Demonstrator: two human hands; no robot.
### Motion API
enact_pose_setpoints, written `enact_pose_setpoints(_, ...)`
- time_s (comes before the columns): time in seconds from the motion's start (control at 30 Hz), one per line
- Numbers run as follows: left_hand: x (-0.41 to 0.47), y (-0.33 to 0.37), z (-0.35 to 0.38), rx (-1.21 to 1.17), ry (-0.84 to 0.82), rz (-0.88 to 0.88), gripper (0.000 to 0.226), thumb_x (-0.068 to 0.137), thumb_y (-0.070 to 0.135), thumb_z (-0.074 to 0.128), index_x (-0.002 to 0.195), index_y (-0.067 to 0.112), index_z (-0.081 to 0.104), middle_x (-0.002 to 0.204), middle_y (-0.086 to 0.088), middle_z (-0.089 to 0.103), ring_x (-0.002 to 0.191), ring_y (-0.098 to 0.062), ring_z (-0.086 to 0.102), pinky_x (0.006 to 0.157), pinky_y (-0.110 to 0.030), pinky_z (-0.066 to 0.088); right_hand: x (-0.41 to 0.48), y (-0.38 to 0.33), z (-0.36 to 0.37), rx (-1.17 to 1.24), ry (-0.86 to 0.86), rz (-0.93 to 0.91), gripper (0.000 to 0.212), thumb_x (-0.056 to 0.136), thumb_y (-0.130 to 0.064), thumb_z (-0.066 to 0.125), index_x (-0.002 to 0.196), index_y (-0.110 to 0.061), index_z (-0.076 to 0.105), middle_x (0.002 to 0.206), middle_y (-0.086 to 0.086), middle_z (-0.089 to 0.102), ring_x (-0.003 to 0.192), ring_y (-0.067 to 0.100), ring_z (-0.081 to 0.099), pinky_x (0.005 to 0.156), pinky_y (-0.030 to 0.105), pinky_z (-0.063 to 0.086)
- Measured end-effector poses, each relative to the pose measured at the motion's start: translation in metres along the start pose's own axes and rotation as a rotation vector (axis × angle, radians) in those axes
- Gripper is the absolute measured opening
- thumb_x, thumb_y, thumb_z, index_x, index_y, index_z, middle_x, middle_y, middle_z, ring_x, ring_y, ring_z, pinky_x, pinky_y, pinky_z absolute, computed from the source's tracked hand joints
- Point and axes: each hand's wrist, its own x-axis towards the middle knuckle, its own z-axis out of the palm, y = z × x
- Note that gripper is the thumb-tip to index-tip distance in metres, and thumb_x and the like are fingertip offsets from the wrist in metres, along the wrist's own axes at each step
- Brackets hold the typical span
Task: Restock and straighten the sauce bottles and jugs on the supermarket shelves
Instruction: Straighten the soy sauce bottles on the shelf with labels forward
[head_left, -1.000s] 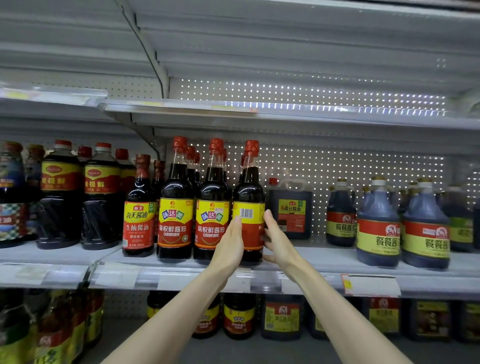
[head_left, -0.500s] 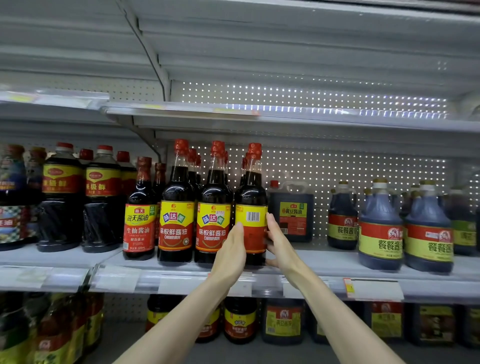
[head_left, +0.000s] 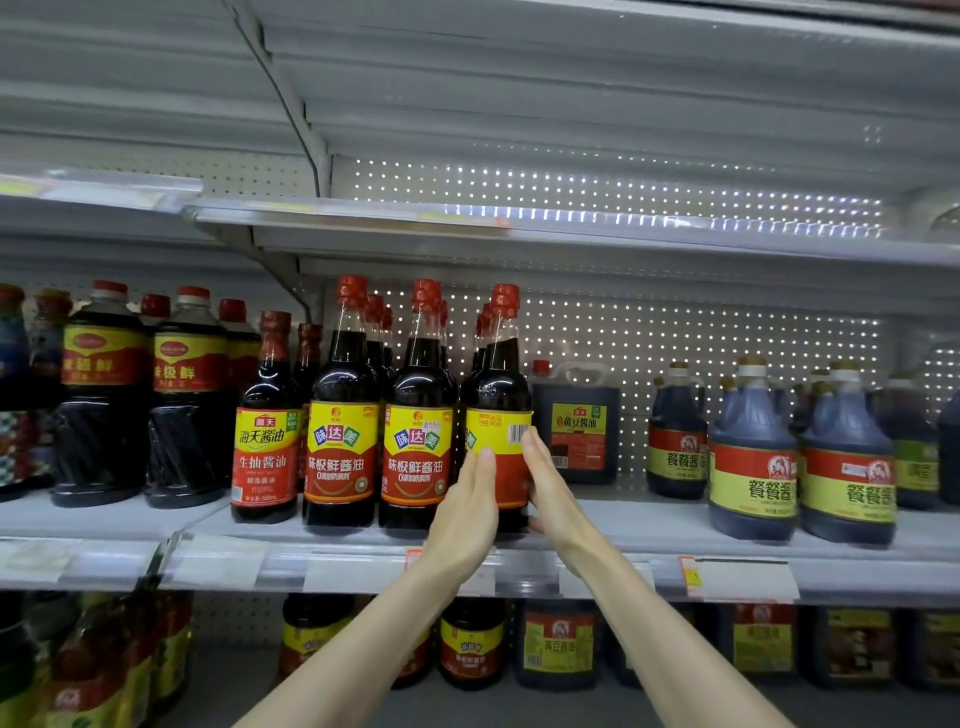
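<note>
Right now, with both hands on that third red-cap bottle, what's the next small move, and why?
Probably twist the bottle between the left hand and right hand until its front label faces out. Its barcode faces the aisle, with only an edge of the front panel showing at the left, while the two matching bottles beside it show full fronts. It stands upright on the shelf, so no lift seems needed.

We find a retail shop: a supermarket aisle. Grey metal shelves (head_left: 649, 522) stand in tiers against a perforated back panel (head_left: 675, 338). Price-tag strips (head_left: 337, 570) run along the shelf edge. Identical labelled sauce bottles (head_left: 343, 441) and jugs (head_left: 750, 467) stand in rows, several deep, labels facing outward.
</note>
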Motion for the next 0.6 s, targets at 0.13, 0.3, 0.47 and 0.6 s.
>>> enact_pose_setpoints(0.13, 0.004, 0.001, -0.002, -0.048, 0.024, -0.030, 0.054, 0.098, 0.061, 0.018, 0.138, 0.038, 0.045, 0.129, 0.012, 0.055, 0.122, -0.009, 0.049, 0.108, -0.037, 0.036, -0.007, -0.005, -0.007, 0.028, -0.018, 0.055, 0.062, 0.096, -0.062, 0.021, 0.151, -0.035, 0.025, 0.135, -0.016, 0.043, 0.128, 0.006, 0.040, 0.107, 0.037, 0.029)
enact_pose_setpoints(0.3, 0.012, 0.010, -0.005, -0.168, 0.017, -0.095, 0.035, 0.103, 0.049, 0.021, 0.109, 0.041, 0.055, 0.108, 0.016, 0.060, 0.104, -0.003, 0.054, 0.094, -0.028, 0.036, -0.012, -0.001, -0.007, 0.017, -0.006, 0.039, 0.057, 0.096, -0.061, 0.023, 0.147, -0.036, 0.031, 0.129, -0.018, 0.050, 0.114, -0.003, 0.048, 0.100, 0.028, 0.034)
enact_pose_setpoints(0.47, 0.010, 0.006, -0.006, -0.109, 0.003, -0.081, 0.038, 0.099, 0.058, 0.021, 0.112, 0.046, 0.054, 0.114, 0.017, 0.060, 0.106, 0.000, 0.054, 0.098, -0.030, 0.039, -0.006, 0.001, -0.001, -0.029, -0.024, 0.031, 0.100, 0.065, -0.092, 0.029, 0.152, -0.044, 0.016, 0.156, -0.013, 0.029, 0.142, 0.011, 0.030, 0.117, 0.047, 0.025)
enact_pose_setpoints(0.6, 0.005, -0.002, -0.003, 0.022, -0.001, -0.039, 0.091, 0.073, 0.088, 0.016, 0.147, 0.037, 0.032, 0.143, 0.010, 0.048, 0.133, -0.015, 0.042, 0.113, -0.046, 0.033, -0.001, 0.001, 0.001, -0.029, 0.000, 0.014, 0.083, 0.079, -0.081, 0.026, 0.151, -0.045, 0.007, 0.159, -0.015, 0.019, 0.145, 0.013, 0.022, 0.119, 0.047, 0.021)
